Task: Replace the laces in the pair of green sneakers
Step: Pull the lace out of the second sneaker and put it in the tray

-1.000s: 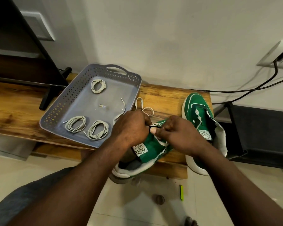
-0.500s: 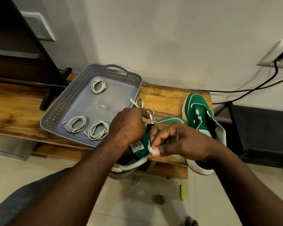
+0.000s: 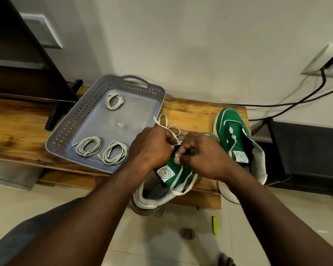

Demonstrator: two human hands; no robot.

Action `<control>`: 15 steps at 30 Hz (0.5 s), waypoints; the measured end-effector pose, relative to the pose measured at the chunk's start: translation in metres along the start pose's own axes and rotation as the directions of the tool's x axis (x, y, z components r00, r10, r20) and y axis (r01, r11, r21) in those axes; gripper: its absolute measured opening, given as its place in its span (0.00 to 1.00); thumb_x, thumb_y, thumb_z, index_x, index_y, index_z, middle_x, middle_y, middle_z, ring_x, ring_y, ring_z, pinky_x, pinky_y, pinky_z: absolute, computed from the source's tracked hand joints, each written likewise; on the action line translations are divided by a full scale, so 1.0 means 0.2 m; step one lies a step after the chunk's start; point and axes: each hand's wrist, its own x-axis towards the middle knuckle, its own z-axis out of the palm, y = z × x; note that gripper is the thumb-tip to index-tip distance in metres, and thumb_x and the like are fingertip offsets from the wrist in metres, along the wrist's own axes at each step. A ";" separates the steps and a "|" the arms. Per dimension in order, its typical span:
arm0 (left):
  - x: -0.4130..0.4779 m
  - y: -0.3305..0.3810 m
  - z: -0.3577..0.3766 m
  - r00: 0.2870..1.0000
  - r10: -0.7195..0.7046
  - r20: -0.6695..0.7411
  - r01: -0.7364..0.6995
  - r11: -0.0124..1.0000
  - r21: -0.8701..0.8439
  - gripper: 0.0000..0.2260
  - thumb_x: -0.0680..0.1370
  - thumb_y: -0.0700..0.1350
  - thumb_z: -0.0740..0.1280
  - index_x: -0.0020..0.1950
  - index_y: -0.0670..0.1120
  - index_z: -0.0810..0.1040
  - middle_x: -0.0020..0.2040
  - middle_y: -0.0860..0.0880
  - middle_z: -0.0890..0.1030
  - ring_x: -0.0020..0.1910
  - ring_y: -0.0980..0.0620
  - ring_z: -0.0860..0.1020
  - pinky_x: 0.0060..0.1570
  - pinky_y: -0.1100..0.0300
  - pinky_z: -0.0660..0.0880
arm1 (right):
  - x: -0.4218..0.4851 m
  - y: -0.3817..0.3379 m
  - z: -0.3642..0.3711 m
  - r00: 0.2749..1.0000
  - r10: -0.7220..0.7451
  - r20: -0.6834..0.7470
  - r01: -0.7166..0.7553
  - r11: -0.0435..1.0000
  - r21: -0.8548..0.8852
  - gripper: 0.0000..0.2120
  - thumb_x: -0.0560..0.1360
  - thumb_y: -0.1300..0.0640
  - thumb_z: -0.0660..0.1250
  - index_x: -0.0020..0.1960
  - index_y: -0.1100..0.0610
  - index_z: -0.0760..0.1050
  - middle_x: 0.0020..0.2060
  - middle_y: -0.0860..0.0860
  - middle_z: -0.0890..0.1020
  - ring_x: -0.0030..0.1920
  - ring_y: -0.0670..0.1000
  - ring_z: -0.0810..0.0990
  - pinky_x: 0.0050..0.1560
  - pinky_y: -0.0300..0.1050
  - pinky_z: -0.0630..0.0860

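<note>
Two green sneakers with white soles rest on a wooden bench (image 3: 192, 114). The near sneaker (image 3: 169, 175) hangs heel-first over the bench's front edge, its tongue label showing. My left hand (image 3: 152, 146) and my right hand (image 3: 202, 154) are closed over its eyelet area, both pinching a white lace (image 3: 168, 125) that loops out behind my left hand and trails along the shoe's side. The laced part is hidden under my fingers. The other sneaker (image 3: 236, 139) lies to the right, apart from my hands.
A grey perforated tray (image 3: 69, 129) left of the shoes holds three coiled pale laces (image 3: 114, 100). A dark stand leg (image 3: 54, 116) rests on the bench at far left. Cables (image 3: 296, 101) run along the wall; a black box (image 3: 306, 156) stands right. Small items lie on the floor.
My right hand has pulled back up against my left hand over the eyelets. The near sneaker has tipped and shifted slightly, and the lace loop behind my left hand has moved.
</note>
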 end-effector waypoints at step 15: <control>0.02 0.01 0.01 0.999 -0.008 0.031 0.009 0.998 -0.058 0.07 0.77 0.46 0.77 0.51 0.58 0.88 0.51 0.56 0.87 0.49 0.55 0.83 0.55 0.51 0.82 | 0.03 0.09 0.04 0.971 0.166 -0.173 -0.201 0.956 -0.212 0.19 0.74 0.40 0.76 0.32 0.50 0.79 0.27 0.48 0.80 0.29 0.46 0.78 0.33 0.47 0.76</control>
